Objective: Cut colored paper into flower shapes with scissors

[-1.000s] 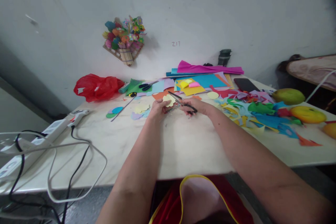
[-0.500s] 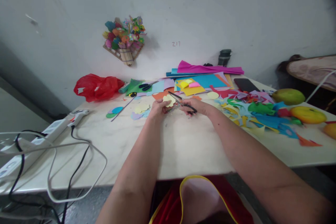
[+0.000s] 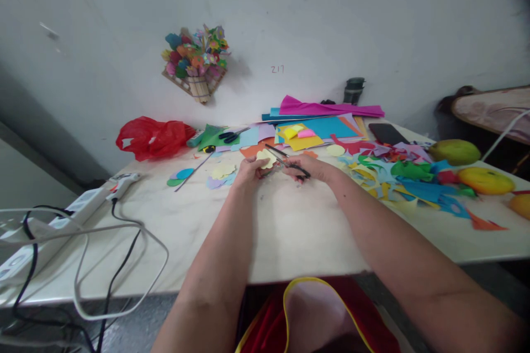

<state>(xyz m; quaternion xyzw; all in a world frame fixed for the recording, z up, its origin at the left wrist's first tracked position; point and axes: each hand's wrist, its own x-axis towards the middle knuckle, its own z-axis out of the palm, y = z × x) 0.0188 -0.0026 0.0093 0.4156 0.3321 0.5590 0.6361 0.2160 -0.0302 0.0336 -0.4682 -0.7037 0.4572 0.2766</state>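
Observation:
A pale yellow paper flower is pinched in my left hand, near the middle of the table. My right hand is closed on black-handled scissors, whose blades are parted and point up and left at the flower's right edge. Left of my left hand, a pale yellow cutout lies over light blue and lilac ones. Orange paper lies just behind the hands. A pale yellow disc rests on the table beyond my right wrist.
Paper scraps and mangoes cover the right side. Behind are coloured sheets, a phone, other scissors and a red bag. A power strip with loose cables lies at the left.

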